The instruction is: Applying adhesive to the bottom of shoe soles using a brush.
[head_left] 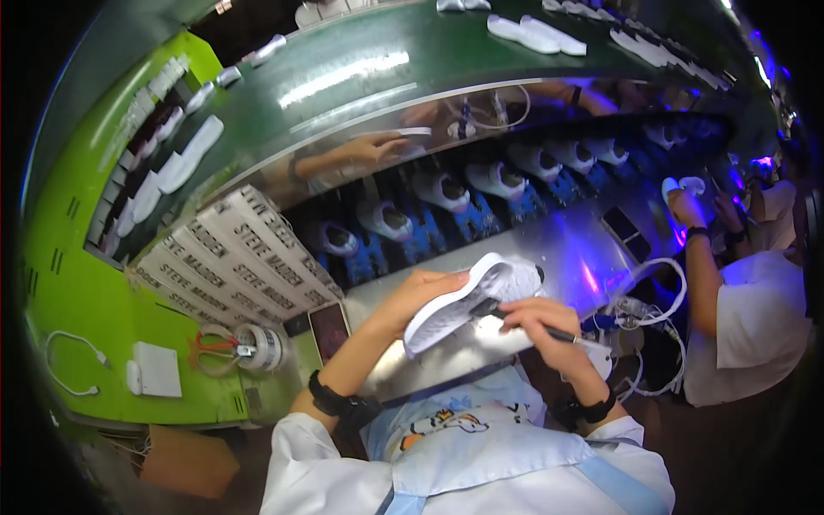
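My left hand grips a white shoe sole by its left edge, tilted up over the metal bench. The sole's hollow, patterned inner side faces me. A dark-handled brush is held in my right hand, its fingers closed round the handle. The dark brush head lies against the inside of the sole, near its middle. Behind my hands, several pale shoe uppers stand in a row on blue holders.
Cardboard shoe boxes are stacked left of my hands, beside a phone. White soles lie on the green belt beyond. White tubing loops at right. A co-worker's hand holds a white shoe part there.
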{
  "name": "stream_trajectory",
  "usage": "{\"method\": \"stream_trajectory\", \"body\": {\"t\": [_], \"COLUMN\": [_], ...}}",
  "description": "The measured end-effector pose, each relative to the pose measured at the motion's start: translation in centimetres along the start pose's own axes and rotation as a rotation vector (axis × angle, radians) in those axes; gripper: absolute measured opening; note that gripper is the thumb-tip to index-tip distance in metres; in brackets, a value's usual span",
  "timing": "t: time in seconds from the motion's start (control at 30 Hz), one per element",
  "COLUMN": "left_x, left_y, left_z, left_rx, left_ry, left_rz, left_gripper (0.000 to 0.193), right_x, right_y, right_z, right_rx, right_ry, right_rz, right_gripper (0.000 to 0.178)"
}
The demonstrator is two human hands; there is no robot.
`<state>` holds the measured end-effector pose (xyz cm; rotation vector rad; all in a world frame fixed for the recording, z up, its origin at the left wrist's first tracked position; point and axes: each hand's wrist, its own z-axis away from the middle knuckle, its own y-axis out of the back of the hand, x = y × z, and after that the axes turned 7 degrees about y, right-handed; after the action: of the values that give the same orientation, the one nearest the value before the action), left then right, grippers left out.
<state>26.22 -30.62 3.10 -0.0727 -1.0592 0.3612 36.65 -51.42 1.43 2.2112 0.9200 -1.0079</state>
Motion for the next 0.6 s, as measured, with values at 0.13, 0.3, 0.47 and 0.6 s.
{"method": "stream_trajectory", "body": {"t": [0.13, 0.3, 0.47, 0.6], "left_x": [7.0, 13.6, 22.6, 28.5], "left_y": [3.7, 5.1, -2.3, -2.6], "left_z": [0.5, -0.7, -7.8, -21.4], "left_rx": [-0.513, -0.435, -0.046, 0.627], "left_ry": [-0.131, -0.661, -0.672, -1.150], "left_rz": [0.639, 0.876, 0.213, -1.140], "left_gripper": [0.045, 0.037, 0.034, 0.034], "right_x": [0.1, 1.6, 3.5, 4.0], "right_y": [0.5, 1.6, 1.4, 1.9], "right_z": [-0.7, 0.0, 0.4, 1.7], "right_rx": [0.165, 0.390, 0.417, 0.487], "right_ry": [0.055, -0.069, -0.199, -0.214], "right_rz": [-0.543, -0.651, -0.679, -0.612], "right_gripper": [0.024, 0.030, 0.025, 0.021]}}
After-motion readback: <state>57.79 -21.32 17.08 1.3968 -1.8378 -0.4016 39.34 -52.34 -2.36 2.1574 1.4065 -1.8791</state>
